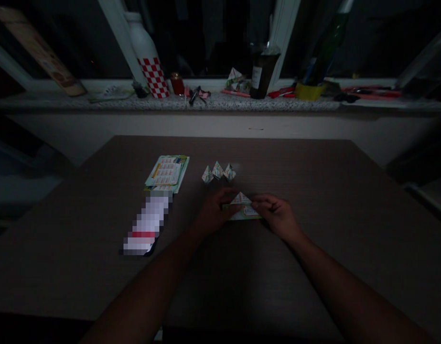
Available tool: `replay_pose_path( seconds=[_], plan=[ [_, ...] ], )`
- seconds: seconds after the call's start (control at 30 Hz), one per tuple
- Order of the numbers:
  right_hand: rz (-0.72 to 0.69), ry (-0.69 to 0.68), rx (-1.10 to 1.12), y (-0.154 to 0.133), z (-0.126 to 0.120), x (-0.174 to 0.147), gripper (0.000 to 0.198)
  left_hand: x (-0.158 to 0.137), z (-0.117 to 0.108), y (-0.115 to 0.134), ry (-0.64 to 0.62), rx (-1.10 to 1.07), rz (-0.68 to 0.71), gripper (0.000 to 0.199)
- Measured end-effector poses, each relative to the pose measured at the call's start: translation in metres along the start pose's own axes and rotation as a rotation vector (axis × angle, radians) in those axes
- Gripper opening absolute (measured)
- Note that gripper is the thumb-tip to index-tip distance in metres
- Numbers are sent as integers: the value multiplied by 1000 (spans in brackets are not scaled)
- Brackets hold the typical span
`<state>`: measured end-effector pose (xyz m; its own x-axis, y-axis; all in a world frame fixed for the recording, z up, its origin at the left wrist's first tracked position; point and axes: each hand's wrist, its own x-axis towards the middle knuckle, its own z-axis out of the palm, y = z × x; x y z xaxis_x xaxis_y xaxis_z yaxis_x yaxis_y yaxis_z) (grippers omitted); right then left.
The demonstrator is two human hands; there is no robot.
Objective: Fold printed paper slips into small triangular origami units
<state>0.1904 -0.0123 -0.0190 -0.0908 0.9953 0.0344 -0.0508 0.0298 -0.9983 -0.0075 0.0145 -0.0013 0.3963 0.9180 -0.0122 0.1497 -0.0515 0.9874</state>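
A printed sheet of paper lies partly folded on the table, its top corners brought in to a triangular peak. My left hand holds its left side, thumb on the paper and fingers curled behind. On the opposite side, my right hand pinches the right edge by the fold. Just beyond my hands stands a folded paper piece with several points, made of similar printed paper. Both hands partly cover the sheet's sides.
A stack of printed calendar cards lies at the left, with a phone in front of it. On the windowsill stand a checkered white bottle, a dark cup, a green bottle and small items. The room is dim.
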Motion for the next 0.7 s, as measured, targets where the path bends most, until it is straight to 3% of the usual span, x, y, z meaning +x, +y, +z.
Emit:
replay_pose_path(
  seconds=[0.27,0.43,0.53,0.7],
  plan=[
    [-52,66,-30,-4,-1,0,35,-1,-1,0,90,36,111,40],
    [-121,118,-121,-4,2,-3,28,-4,1,6,133,39,108,39],
    [-190,138,-192,-3,4,-7,22,-5,3,9,117,-9,65,45],
    [-310,140,-330,-7,4,-11,9,-4,7,9,30,-58,-128,25]
  ],
)
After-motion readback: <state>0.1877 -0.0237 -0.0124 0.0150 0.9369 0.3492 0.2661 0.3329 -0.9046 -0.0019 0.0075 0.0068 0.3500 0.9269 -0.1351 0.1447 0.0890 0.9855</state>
